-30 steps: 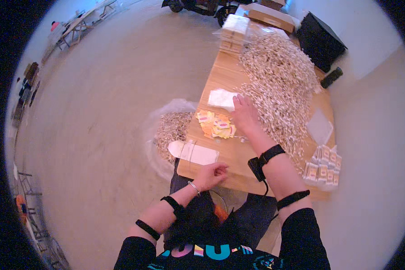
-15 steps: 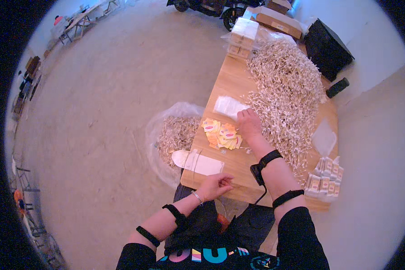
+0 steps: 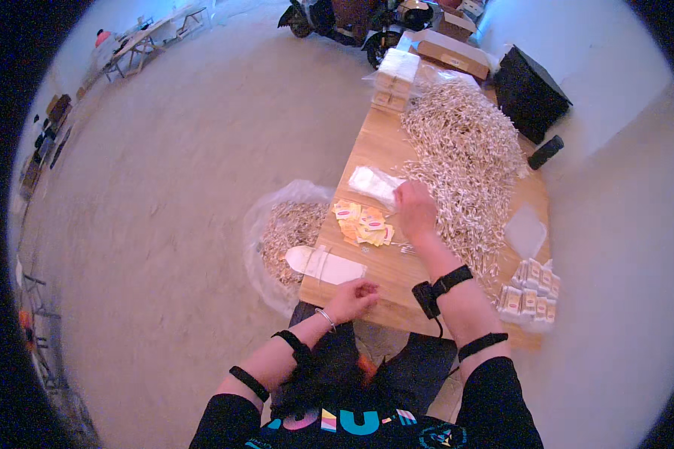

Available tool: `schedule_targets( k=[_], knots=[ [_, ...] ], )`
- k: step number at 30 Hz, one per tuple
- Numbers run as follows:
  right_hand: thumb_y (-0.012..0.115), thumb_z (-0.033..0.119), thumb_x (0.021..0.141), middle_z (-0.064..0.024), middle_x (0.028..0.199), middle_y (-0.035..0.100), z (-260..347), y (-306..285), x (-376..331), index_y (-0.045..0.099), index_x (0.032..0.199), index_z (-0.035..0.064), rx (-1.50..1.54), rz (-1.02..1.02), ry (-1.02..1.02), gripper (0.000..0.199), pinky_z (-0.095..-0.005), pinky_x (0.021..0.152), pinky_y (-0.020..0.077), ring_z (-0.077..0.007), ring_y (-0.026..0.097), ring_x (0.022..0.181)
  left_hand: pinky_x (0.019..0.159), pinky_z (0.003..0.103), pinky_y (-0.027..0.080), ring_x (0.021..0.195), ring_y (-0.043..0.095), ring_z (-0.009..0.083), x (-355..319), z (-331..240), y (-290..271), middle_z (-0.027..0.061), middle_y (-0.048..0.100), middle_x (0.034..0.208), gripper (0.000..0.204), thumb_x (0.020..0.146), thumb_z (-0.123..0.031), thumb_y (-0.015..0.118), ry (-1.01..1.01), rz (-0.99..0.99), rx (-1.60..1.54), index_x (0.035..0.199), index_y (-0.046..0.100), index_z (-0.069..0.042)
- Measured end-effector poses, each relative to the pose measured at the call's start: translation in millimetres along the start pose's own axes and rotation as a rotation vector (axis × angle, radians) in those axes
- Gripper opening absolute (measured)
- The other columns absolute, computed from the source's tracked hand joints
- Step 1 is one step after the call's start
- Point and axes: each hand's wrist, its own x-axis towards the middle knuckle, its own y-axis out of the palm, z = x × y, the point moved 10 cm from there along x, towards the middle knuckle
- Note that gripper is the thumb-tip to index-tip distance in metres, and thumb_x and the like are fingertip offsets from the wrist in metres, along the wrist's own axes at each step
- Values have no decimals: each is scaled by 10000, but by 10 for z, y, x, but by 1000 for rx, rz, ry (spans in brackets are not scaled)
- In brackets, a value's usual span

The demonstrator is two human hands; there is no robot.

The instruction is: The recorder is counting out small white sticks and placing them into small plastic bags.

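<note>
My right hand (image 3: 417, 211) reaches over the wooden table, its fingertips pinching the near right end of a flat stack of clear plastic bags (image 3: 372, 182). Just below it lies a loose heap of small yellow and orange paper cards (image 3: 362, 224). My left hand (image 3: 353, 299) hovers by the table's front edge, fingers loosely bent and holding nothing I can see. Beyond that hand is a white card strip (image 3: 337, 268) with a rounded end and a band across it. A large pile of cotton swabs (image 3: 468, 150) spreads to the right of my right hand.
Filled swab packs (image 3: 530, 293) stand at the table's right corner, near a translucent sheet (image 3: 525, 232). A black box (image 3: 532, 93), a black cylinder (image 3: 546, 152) and stacked white packs (image 3: 395, 78) sit farther back. Left of the table, an open plastic bag (image 3: 256, 251) holds more swabs.
My right fingertips have closed on the bag stack's end, which looks slightly raised. My left fingers have curled in a little. The whole view has shifted slightly.
</note>
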Motion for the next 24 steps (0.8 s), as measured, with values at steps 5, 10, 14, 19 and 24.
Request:
schedule_targets(
  k=[5,10,14,19,24],
  knots=[
    [558,126,684,-81,760,538,836,-138,-578,528,729,89,57,24,-396,65,-379,642,474,-259,555,773,724,273,517,809,602,138,8,-239,-336,79,617,940,354,884,-279,558,-65,-242,-486,1059,556,28],
    [593,130,732,-106,824,576,1303,-362,-917,593,816,55,407,27,-508,112,-317,627,489,-240,579,762,713,277,523,816,583,138,-95,-427,-808,75,611,938,324,900,-271,525,29,-433,-629,1025,587,21],
    [596,147,805,-80,883,610,753,54,-969,619,927,25,718,59,255,174,-260,632,482,-165,586,742,708,287,517,784,587,147,-206,-502,-988,67,617,920,287,906,-244,513,69,-516,-508,992,606,14],
    [587,149,828,-18,798,601,872,596,-1181,620,901,6,1265,526,755,163,-236,588,456,-100,554,698,678,251,519,722,572,105,-394,-666,-1047,43,622,860,269,901,-229,524,132,-526,-419,966,619,15],
    [602,146,815,-16,733,590,1053,625,-1140,621,863,10,1241,542,774,146,-229,544,433,-90,538,660,631,246,510,669,576,101,-460,-618,-1219,44,615,809,258,891,-232,543,154,-569,-400,927,606,16]
  ],
)
